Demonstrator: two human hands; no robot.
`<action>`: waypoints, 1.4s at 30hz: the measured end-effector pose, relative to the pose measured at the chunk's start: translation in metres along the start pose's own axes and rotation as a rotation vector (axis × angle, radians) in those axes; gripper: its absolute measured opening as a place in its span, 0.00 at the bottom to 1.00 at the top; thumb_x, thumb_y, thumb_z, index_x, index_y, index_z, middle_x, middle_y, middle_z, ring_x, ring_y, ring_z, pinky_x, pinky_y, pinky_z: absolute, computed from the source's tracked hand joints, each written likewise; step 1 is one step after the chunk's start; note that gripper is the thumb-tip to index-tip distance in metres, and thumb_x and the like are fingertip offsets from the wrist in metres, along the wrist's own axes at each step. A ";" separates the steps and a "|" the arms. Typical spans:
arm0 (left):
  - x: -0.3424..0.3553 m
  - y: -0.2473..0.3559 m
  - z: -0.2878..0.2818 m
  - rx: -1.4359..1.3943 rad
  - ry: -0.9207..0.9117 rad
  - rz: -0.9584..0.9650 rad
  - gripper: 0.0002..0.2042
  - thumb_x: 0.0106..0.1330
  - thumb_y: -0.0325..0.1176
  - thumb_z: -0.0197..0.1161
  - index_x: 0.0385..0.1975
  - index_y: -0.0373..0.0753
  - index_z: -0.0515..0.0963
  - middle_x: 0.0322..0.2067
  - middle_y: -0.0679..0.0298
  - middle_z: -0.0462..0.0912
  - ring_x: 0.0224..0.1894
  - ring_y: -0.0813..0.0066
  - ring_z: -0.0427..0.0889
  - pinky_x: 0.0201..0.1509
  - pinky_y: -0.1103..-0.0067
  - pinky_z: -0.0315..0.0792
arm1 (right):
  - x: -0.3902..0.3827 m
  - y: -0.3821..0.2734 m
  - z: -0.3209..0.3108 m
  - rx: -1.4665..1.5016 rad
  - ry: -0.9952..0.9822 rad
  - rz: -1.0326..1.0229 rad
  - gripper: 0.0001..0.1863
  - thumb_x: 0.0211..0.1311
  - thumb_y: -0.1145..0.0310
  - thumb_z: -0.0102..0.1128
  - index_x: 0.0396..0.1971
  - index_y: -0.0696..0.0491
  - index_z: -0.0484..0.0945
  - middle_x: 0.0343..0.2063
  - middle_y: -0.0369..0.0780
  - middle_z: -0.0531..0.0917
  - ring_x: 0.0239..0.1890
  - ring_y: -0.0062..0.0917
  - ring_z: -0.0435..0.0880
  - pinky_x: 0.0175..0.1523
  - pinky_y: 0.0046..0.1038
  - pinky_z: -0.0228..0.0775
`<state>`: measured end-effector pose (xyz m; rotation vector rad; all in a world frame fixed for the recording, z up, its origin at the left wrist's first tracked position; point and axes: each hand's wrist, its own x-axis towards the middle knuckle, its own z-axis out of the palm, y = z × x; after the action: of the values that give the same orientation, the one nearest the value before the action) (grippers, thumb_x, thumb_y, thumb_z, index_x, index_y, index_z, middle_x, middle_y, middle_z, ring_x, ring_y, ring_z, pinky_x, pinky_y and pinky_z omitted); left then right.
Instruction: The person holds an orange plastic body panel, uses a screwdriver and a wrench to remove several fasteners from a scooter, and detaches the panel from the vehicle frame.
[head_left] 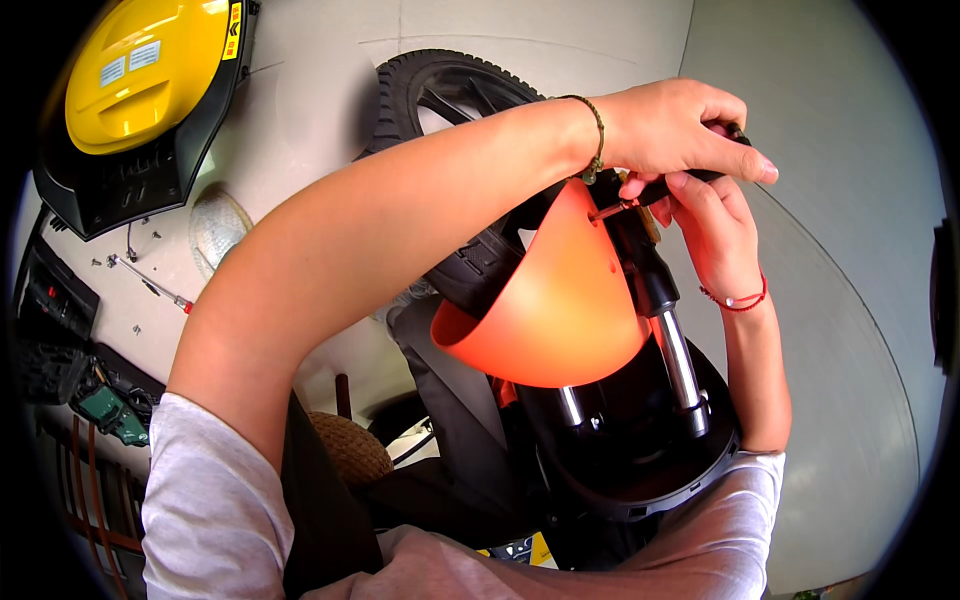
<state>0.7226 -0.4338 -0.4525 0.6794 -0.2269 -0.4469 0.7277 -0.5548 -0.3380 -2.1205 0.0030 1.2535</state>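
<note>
My left hand (668, 125) reaches across from the left and is closed round the black handle of a screwdriver (655, 190). Closer to the shaft, the curled fingers of my right hand (715, 225) also grip the screwdriver; part of that grip is hidden. Its tip meets a screw hole near the upper edge of a curved orange mudguard (560, 310). This mudguard sits against a black fork with a shiny metal tube (683, 365). Beyond it, partly behind my left forearm, is a black treaded wheel (450, 72).
A yellow and black cover (150, 75) lies at the far left. Below it on the floor are loose screws, a screwdriver with a red-tipped handle (155, 283) and a green circuit board (112, 412). A black round-edged housing (640, 480) lies beneath the fork.
</note>
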 end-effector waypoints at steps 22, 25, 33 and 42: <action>0.006 -0.006 -0.003 -0.144 0.007 -0.027 0.26 0.67 0.62 0.55 0.24 0.41 0.67 0.09 0.70 0.67 0.05 0.84 0.65 0.04 0.86 0.61 | 0.004 0.005 0.004 0.021 0.051 0.036 0.14 0.75 0.63 0.49 0.38 0.59 0.78 0.34 0.38 0.85 0.31 0.15 0.77 0.37 0.19 0.70; 0.007 -0.007 -0.005 -0.158 -0.033 -0.024 0.26 0.67 0.60 0.56 0.22 0.41 0.68 0.09 0.69 0.68 0.05 0.83 0.66 0.04 0.86 0.62 | 0.004 0.004 0.004 0.020 0.023 0.027 0.13 0.75 0.64 0.48 0.37 0.58 0.77 0.35 0.38 0.85 0.32 0.14 0.76 0.37 0.18 0.70; 0.008 -0.010 -0.005 -0.197 -0.027 -0.070 0.24 0.65 0.55 0.61 0.20 0.39 0.70 0.09 0.68 0.70 0.05 0.82 0.68 0.05 0.85 0.65 | 0.001 0.006 0.007 0.002 0.034 0.008 0.14 0.76 0.64 0.47 0.39 0.58 0.78 0.35 0.38 0.85 0.33 0.15 0.77 0.38 0.19 0.70; 0.012 -0.024 0.007 -0.194 0.173 0.051 0.22 0.63 0.51 0.65 0.25 0.36 0.69 0.12 0.68 0.69 0.11 0.82 0.65 0.14 0.81 0.63 | 0.012 0.016 -0.001 0.152 -0.055 0.062 0.18 0.76 0.61 0.43 0.46 0.61 0.76 0.43 0.41 0.82 0.43 0.19 0.77 0.46 0.21 0.67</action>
<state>0.7228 -0.4599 -0.4616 0.5176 -0.0362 -0.3542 0.7298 -0.5638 -0.3553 -1.9687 0.1366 1.3043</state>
